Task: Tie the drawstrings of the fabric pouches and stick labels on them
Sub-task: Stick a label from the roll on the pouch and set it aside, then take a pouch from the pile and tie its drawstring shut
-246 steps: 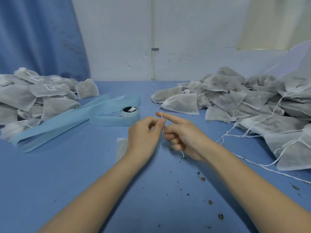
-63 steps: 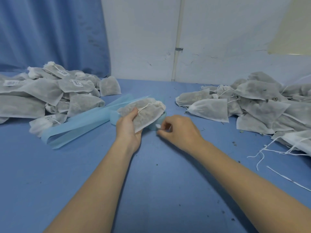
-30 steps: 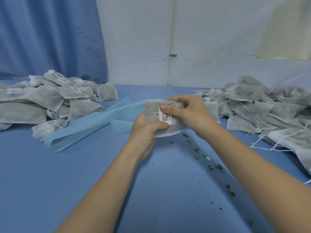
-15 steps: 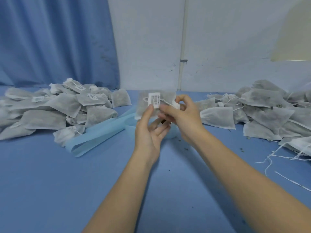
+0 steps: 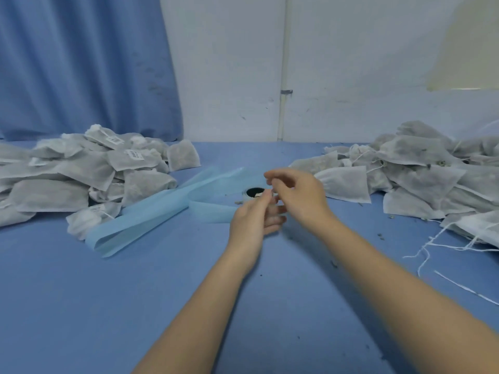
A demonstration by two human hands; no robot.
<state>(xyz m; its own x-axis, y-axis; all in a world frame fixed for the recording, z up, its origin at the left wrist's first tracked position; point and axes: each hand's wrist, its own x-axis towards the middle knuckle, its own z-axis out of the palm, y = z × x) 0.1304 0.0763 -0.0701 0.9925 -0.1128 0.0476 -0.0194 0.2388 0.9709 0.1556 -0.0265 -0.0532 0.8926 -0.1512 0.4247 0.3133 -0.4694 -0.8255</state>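
Neither hand holds a pouch. My left hand (image 5: 256, 215) hovers over the table's middle, palm turned inward and fingers relaxed. My right hand (image 5: 297, 195) hangs just beside and above it with loosely curled fingers and nothing visible between them; both are slightly blurred. Right behind the fingertips sits the label roll (image 5: 253, 193), its pale blue backing strip (image 5: 151, 215) trailing off to the left. A heap of tied, labelled pouches (image 5: 81, 171) lies at the left. A heap of pouches without labels (image 5: 405, 171) lies at the right.
Loose white strings (image 5: 445, 247) spill from the right heap onto the blue table (image 5: 135, 292). Small dark crumbs dot the cloth near my right forearm. A blue curtain and a white wall close off the back.
Half a second ago both hands held a labelled pouch up in front of me. That pouch is now out of my hands, which have dropped lower over the label roll.
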